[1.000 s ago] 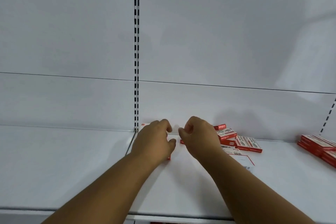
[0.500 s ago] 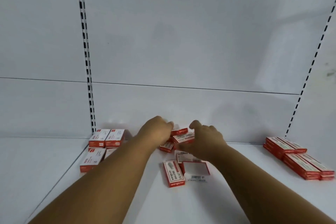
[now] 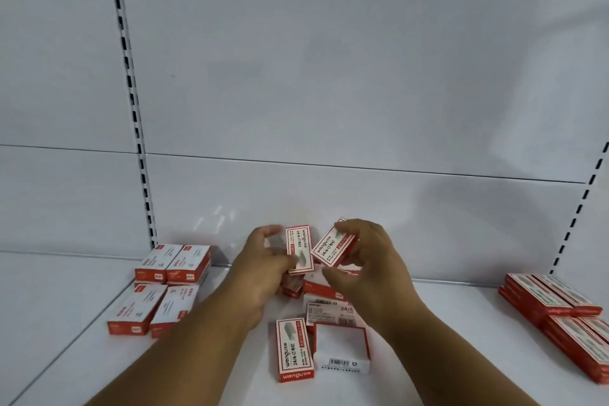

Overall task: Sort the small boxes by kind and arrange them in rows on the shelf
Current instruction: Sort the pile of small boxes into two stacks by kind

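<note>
My left hand (image 3: pixel 263 260) holds one small red-and-white staple box (image 3: pixel 299 249) upright above the shelf. Beside it my right hand (image 3: pixel 369 260) grips a second such box (image 3: pixel 333 245), tilted. Under both hands lies a loose pile of small boxes (image 3: pixel 326 310), some face up, some showing barcodes; one box (image 3: pixel 294 348) lies nearest me. At the left, four boxes (image 3: pixel 164 287) sit in two neat rows near the shelf corner. Flatter red boxes (image 3: pixel 560 310) are stacked in rows at the right.
The white shelf (image 3: pixel 82 300) has a white back panel with slotted uprights at left (image 3: pixel 131 92) and right (image 3: pixel 580 204). A seam runs along the shelf left of the four boxes. Bare shelf lies between the pile and the right stacks.
The view swung right and closer. Both hands went from the left boxes to the middle pile and each lifted a box off it.
</note>
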{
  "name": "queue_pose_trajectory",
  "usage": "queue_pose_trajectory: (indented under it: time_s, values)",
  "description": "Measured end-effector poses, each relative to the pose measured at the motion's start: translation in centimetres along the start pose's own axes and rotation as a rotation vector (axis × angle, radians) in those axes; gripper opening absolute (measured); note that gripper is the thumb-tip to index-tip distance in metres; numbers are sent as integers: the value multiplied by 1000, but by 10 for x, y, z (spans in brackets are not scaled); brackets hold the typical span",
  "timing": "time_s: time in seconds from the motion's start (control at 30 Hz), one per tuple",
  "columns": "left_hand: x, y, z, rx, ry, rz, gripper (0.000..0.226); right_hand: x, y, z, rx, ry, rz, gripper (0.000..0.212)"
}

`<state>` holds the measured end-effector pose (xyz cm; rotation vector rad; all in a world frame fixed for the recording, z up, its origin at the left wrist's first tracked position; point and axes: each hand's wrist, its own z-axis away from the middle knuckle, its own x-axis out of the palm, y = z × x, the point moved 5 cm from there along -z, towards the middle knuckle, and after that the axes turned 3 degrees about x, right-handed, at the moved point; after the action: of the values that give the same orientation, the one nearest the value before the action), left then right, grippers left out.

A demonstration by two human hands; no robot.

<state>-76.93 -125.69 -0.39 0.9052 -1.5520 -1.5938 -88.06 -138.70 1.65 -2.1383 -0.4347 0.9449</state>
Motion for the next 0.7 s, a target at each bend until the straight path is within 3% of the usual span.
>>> queue_pose_trajectory:
  time_s: [0.2, 0.37, 0.5, 0.6, 0.7]
  values:
    - [-4, 10, 2, 154, -63, -13, 54, -3, 2, -1, 210, 54, -248, 44]
    - [1, 4, 5, 90, -118, 78, 41, -10, 10, 0, 438, 109, -513, 49]
    - [8, 4, 10, -25, -183, 293, 35, -9, 10, 6, 580, 116, -729, 28]
    - [14, 5, 15, -72, -247, 354, 37, -12, 5, 14, 611, 123, -829, 24]
    - [20, 11, 24, 11, -283, 206, 37, -27, -3, 25, 564, 191, -839, 33]
